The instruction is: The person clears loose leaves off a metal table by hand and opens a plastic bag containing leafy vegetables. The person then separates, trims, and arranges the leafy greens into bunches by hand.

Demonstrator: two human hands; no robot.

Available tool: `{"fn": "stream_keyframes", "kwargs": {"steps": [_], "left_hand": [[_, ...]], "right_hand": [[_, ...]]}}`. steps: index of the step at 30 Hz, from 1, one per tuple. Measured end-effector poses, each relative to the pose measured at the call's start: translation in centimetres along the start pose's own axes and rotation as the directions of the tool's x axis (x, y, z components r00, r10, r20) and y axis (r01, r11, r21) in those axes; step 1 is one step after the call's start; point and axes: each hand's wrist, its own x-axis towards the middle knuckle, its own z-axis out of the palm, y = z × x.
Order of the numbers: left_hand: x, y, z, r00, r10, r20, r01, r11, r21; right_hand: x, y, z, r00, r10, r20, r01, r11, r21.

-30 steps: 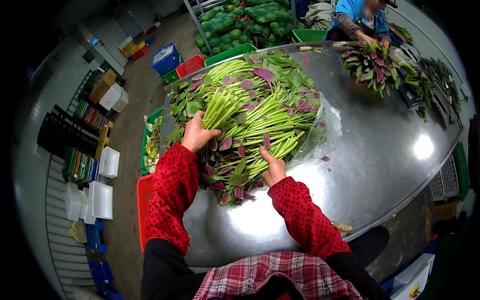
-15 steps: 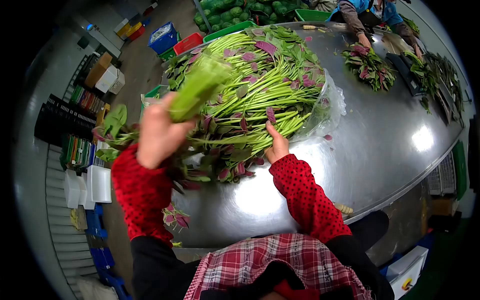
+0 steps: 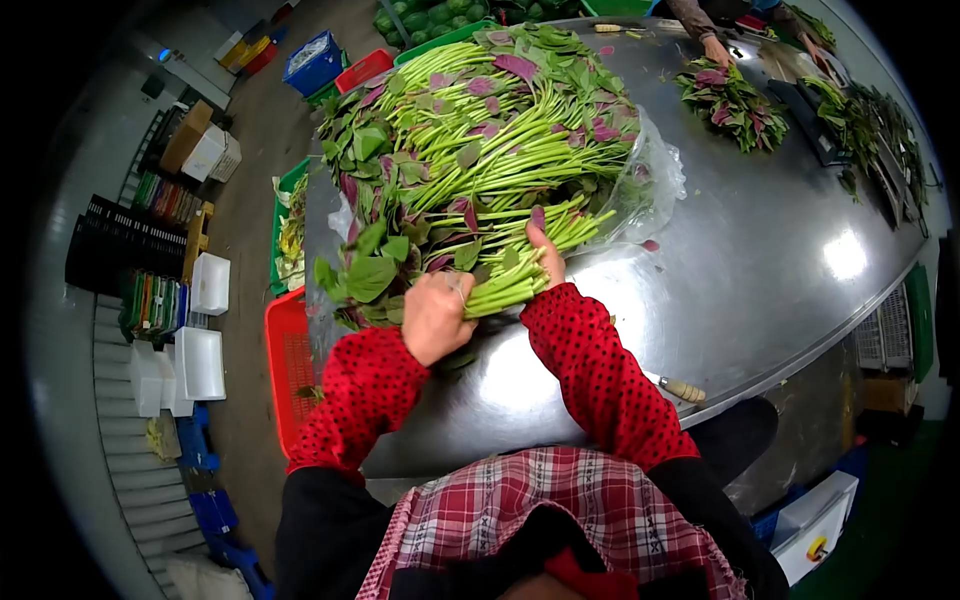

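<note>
Metal table; stem bundle gripped in left hand.

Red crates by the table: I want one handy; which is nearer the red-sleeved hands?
The red crate beside the left sleeve; the other red crate, near a blue crate, is farther.

Slim, long vegetable stalks are bright yellow-green, with broad, flat leaves in deep green and purple-red. Gathered red cloth sleeves carry black polka dots, and a soft fabric garment shows red-and-white plaid with dark markings. The smooth metal tabletop is silver-grey, the perforated plastic crate orange-red, the rounded wooden knife handle pale tan.
</note>
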Motion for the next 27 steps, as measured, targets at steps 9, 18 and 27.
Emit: {"fn": "stream_keyframes", "kwargs": {"steps": [9, 18, 27], "left_hand": [[-4.1, -1.8, 2.1, 0.868, -0.149, -0.473, 0.098, 0.987, -0.13], [0.8, -2.3, -7.9, 0.917, -0.381, -0.118, 0.249, 0.779, -0.576], [13.3, 1.4, 0.7, 0.976, -0.214, 0.042, 0.218, 0.957, -0.189]], "right_hand": [[0.3, 0.4, -1.4, 0.981, -0.116, -0.158, 0.131, 0.988, 0.086], [-0.5, -0.2, 0.4, 0.994, -0.11, 0.003, 0.108, 0.982, 0.152], [0.4, -1.3, 0.2, 0.975, -0.199, 0.101, 0.186, 0.975, 0.121]]}}
